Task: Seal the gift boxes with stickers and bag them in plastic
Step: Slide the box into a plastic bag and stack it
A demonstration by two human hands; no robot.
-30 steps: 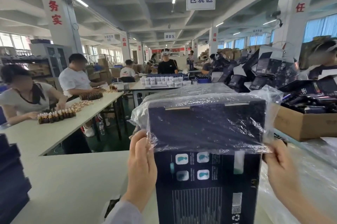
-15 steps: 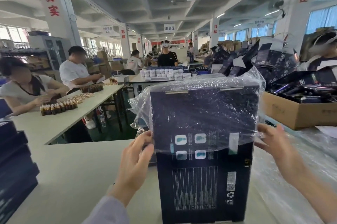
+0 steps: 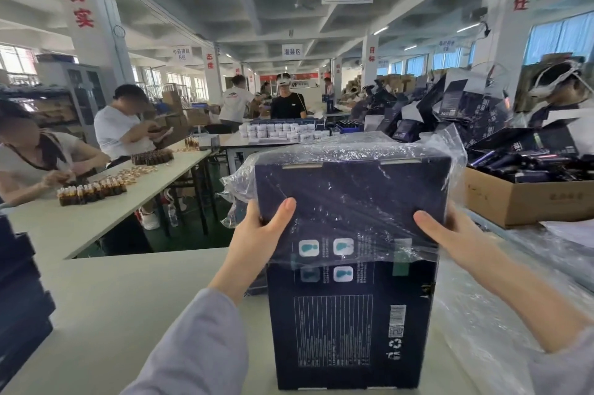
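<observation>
A tall dark navy gift box (image 3: 350, 324) stands upright on the white table (image 3: 106, 304) in front of me. A clear plastic bag (image 3: 353, 189) covers its upper half, down to the printed icons. My left hand (image 3: 257, 234) grips the box's left edge through the bag, thumb on the front face. My right hand (image 3: 450, 234) grips the right edge the same way, thumb across the front. The bag's loose corners stick out at the upper left and upper right.
A stack of dark boxes (image 3: 19, 291) sits at the left edge. More clear plastic (image 3: 527, 266) lies on the table to the right, beside a cardboard carton (image 3: 520, 198) full of dark products. People work at tables behind.
Both hands have moved up from the bag's lower edge and now clasp the box's upper sides. The bag covers more of the box than one second ago.
</observation>
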